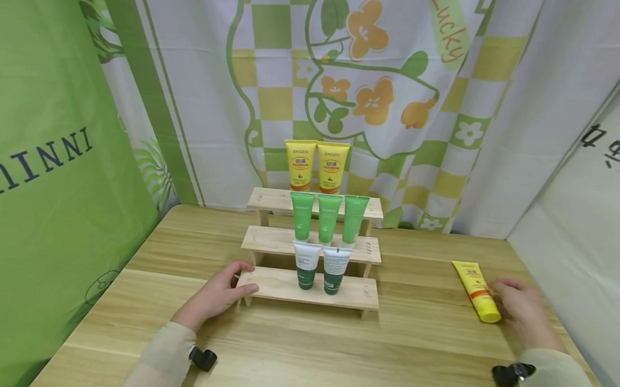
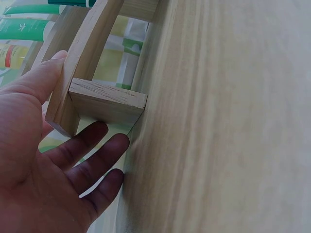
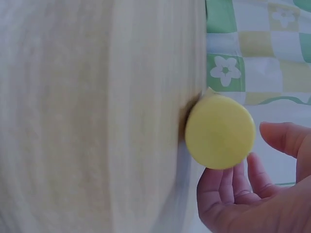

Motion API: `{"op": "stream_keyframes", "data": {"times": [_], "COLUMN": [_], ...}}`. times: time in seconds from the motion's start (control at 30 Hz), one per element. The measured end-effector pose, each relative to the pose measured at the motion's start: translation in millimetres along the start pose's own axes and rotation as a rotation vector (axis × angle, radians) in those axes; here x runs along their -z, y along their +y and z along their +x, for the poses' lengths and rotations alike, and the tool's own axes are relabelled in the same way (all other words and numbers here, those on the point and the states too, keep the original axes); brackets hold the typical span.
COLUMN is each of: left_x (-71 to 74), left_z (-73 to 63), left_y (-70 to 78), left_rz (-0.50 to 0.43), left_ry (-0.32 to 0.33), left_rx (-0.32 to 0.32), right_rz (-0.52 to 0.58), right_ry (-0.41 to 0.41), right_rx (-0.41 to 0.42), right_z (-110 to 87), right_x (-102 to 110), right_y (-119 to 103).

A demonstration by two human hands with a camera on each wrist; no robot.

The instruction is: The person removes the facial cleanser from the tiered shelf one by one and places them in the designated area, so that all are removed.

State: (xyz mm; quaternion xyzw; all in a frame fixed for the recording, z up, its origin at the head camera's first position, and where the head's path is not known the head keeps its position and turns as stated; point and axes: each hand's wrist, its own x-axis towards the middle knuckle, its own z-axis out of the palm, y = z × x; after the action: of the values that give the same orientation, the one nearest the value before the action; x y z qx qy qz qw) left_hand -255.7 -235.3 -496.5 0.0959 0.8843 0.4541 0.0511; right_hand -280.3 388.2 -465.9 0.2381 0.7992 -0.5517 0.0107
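Note:
A three-step wooden stand point(image 1: 307, 239) stands on the table. My left hand point(image 1: 227, 288) holds the left end of its lowest step; in the left wrist view the thumb lies along the board point(image 2: 87, 53), the other fingers spread beside the end support. At the right lies a yellow tube point(image 1: 472, 289), cap toward me. Beside it is my right hand point(image 1: 522, 307), fingertips right at its side. The right wrist view shows the round yellow cap point(image 3: 219, 132) end-on, with the thumb apart from it and the fingers loosely bent by its lower edge.
Two yellow tubes point(image 1: 332, 168) stand on the top step, three green tubes point(image 1: 328, 219) on the middle one, two white-and-green tubes point(image 1: 335, 271) on the lowest. Patterned curtains point(image 1: 275, 45) hang behind the wooden table point(image 1: 412, 351), with a green cloth point(image 1: 36, 202) at left.

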Motion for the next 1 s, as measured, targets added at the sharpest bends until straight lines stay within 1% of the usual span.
{"op": "stream_keyframes", "data": {"times": [0.13, 0.27, 0.33, 0.37, 0.5, 0.7, 0.87, 1.0], "left_x": [1.6, 2.3, 2.3, 2.3, 2.7, 1.8, 0.6, 0.8], "left_z": [-1.1, -1.4, -1.3, -1.4, -1.6, -0.4, 0.1, -0.5], "left_y": [0.6, 0.4, 0.2, 0.1, -0.1, -0.9, -0.5, 1.9], "left_rz": [0.002, 0.007, 0.009, 0.009, 0.009, -0.003, -0.005, -0.001], "left_ry": [0.006, 0.004, 0.002, 0.0, 0.002, -0.005, -0.003, 0.002], "left_rx": [0.001, -0.001, -0.002, -0.002, 0.001, -0.012, -0.016, -0.011], "right_rz": [0.057, 0.083, 0.109, 0.136, 0.156, 0.143, 0.09, 0.136], "right_ry": [-0.002, -0.001, -0.006, 0.004, 0.002, -0.04, -0.05, -0.103], "right_rx": [0.035, 0.097, 0.108, 0.107, 0.116, 0.153, 0.202, 0.269], "right_z": [-2.2, -6.7, -8.9, -9.7, -14.5, -21.1, -27.6, -34.7], "right_x": [2.7, 2.9, 2.3, 1.6, -1.6, -7.0, -15.6, -24.6], "right_y": [-3.1, -8.2, -10.6, -11.7, -17.3, -29.8, -44.0, -56.4]}}
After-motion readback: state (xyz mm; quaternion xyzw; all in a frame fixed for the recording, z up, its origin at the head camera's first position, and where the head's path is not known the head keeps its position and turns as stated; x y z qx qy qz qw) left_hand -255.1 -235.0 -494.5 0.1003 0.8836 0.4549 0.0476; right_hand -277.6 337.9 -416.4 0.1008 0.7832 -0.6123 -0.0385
